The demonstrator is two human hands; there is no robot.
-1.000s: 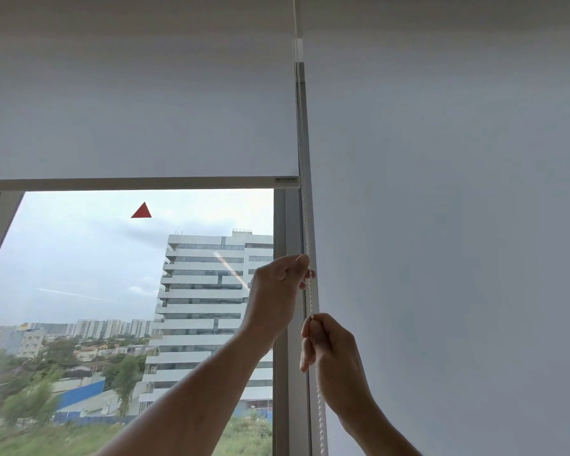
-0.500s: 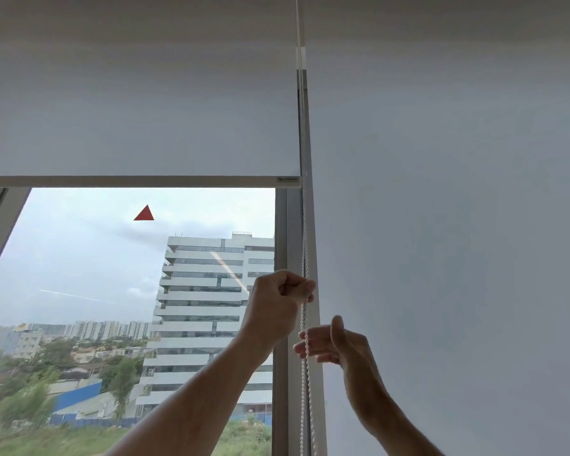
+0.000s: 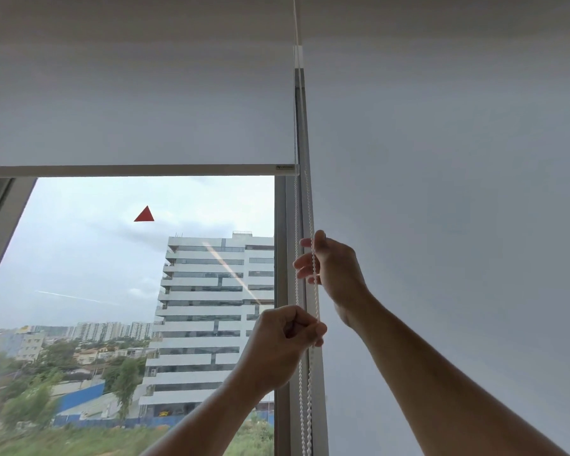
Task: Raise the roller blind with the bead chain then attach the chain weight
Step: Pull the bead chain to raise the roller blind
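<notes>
The white roller blind (image 3: pixel 139 110) covers the upper part of the window, and its bottom bar (image 3: pixel 139 170) hangs a little above mid-height. The white bead chain (image 3: pixel 296 225) drops in two strands along the window frame's right side. My left hand (image 3: pixel 282 345) is a fist shut on the chain, low down. My right hand (image 3: pixel 334 268) is higher up, fingers apart and loosely curled at the right strand, which lies across them. No chain weight is in view.
A grey window frame post (image 3: pixel 281 258) stands just left of the chain. A plain white wall (image 3: pixel 458 225) fills the right side. A red triangle sticker (image 3: pixel 144 214) is on the glass, with buildings outside.
My left hand has drawn the chain downward. My right hand let go, opened and rose above the left. The blind's bottom bar has crept up slightly.
</notes>
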